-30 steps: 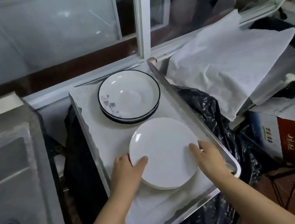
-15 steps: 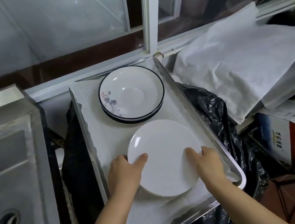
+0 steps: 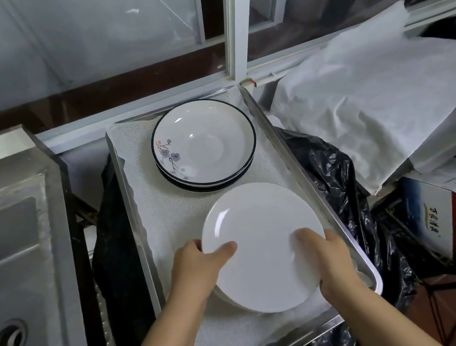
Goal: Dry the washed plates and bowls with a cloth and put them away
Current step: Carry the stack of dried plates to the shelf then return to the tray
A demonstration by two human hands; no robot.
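While the left hand (image 3: 198,265) and right hand (image 3: 328,258) grasp its opposite rims, the white plate (image 3: 264,245) sits between them, thumbs on top

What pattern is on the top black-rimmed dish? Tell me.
Blue-purple blossoms on dark branches, on the black-rimmed dish; head view.

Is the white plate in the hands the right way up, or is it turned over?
Right way up. The white plate shows its shallow hollow face with a glint; both thumbs lie on top, left hand and right hand gripping its edges.
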